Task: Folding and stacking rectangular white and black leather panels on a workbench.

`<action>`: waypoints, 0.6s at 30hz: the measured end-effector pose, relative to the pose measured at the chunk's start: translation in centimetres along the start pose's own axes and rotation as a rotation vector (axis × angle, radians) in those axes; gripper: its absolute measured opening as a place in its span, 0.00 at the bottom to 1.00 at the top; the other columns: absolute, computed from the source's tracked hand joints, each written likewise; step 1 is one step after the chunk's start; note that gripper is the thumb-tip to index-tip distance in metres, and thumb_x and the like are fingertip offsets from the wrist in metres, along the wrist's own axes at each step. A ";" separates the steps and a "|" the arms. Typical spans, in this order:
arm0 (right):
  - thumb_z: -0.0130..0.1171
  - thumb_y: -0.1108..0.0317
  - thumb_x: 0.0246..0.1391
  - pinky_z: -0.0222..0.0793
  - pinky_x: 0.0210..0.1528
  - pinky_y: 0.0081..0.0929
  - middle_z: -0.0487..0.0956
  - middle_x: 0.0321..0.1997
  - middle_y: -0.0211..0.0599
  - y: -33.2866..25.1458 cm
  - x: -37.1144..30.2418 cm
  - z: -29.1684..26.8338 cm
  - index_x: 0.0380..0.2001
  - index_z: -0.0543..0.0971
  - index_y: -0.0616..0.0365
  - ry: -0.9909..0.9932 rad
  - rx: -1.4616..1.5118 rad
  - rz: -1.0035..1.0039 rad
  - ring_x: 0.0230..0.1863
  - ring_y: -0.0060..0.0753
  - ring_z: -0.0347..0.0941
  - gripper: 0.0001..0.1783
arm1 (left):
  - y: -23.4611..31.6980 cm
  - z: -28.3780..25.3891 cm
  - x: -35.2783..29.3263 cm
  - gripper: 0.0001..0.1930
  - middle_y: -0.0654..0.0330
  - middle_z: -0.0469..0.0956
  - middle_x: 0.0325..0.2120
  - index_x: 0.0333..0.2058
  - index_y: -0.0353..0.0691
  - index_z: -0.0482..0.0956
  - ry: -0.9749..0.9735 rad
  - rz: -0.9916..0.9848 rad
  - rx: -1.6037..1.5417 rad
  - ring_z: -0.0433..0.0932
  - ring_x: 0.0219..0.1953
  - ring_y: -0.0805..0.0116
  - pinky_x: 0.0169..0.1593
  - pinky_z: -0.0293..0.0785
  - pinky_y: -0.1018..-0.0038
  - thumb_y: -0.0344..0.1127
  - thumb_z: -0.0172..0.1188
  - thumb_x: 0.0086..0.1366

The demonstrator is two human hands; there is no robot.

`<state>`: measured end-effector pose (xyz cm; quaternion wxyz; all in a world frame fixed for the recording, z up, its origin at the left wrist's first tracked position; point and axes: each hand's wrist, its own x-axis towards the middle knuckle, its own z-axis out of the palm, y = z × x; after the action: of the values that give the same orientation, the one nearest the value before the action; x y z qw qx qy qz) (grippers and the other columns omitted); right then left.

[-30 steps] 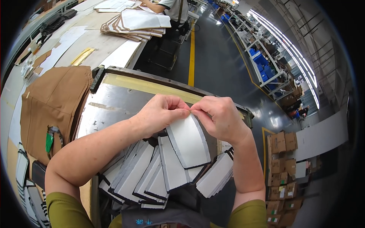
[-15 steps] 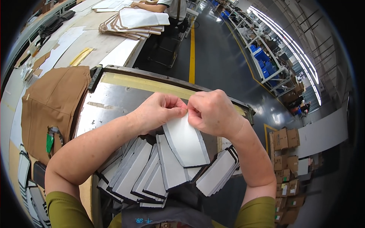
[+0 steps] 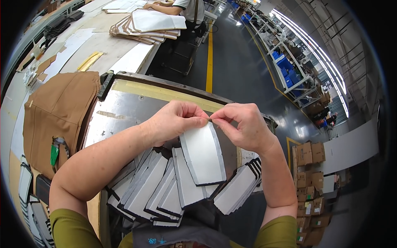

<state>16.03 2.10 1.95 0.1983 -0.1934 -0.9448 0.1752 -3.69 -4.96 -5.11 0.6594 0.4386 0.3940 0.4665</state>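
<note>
A white panel (image 3: 202, 155) with grey side borders and a dark lower edge hangs at a slant from my fingertips. My left hand (image 3: 175, 122) is closed, its thumb and index finger pinching the panel's upper end. Right beside it, my right hand (image 3: 246, 128) pinches at the panel's top corner with thumb and forefinger; the bit between the tips is tiny and dark. Beneath the held panel, a fanned pile of similar white panels (image 3: 142, 188) with dark edges lies toward my body. A smaller stack of such panels (image 3: 237, 186) rests under my right forearm.
A metal-topped table (image 3: 120, 105) lies beneath my hands. Brown fabric (image 3: 62, 111) drapes at the left. Beyond, a long white table (image 3: 103, 39) bears layered panels (image 3: 155, 20), where another person (image 3: 192, 10) works. Cardboard boxes (image 3: 312, 153) are piled at the right.
My right hand has shifted slightly right and its fingers have uncurled into a fingertip pinch at the panel's corner. The panel has swung a little; my left hand keeps its pinch.
</note>
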 end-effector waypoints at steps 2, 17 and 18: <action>0.63 0.75 0.49 0.74 0.31 0.32 0.82 0.26 0.44 0.0 0.1 -0.1 0.29 0.84 0.61 -0.009 -0.009 -0.005 0.26 0.45 0.79 0.03 | -0.1 -0.1 0.0 0.08 0.64 0.80 0.31 0.40 0.35 0.81 -0.014 0.010 0.032 0.76 0.33 0.79 0.40 0.73 0.81 0.33 0.62 0.67; 0.59 0.71 0.46 0.73 0.31 0.38 0.77 0.21 0.43 -0.1 1.3 0.9 0.20 0.77 0.59 -0.180 -0.339 -0.137 0.25 0.48 0.76 0.05 | -1.2 -0.5 0.7 0.05 0.66 0.79 0.30 0.36 0.37 0.81 -0.064 -0.062 -0.023 0.75 0.31 0.79 0.38 0.71 0.81 0.32 0.62 0.65; 0.60 0.71 0.46 0.74 0.31 0.37 0.78 0.22 0.44 0.3 1.4 0.8 0.21 0.78 0.60 -0.164 -0.288 -0.125 0.25 0.48 0.77 0.05 | -1.2 -0.5 0.6 0.05 0.66 0.79 0.30 0.36 0.37 0.81 -0.064 -0.062 -0.022 0.75 0.31 0.79 0.38 0.71 0.81 0.32 0.62 0.65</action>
<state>14.53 2.76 1.55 0.1010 -0.1460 -0.9833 0.0406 -3.64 -4.49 -6.47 0.6907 0.4333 0.3811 0.4359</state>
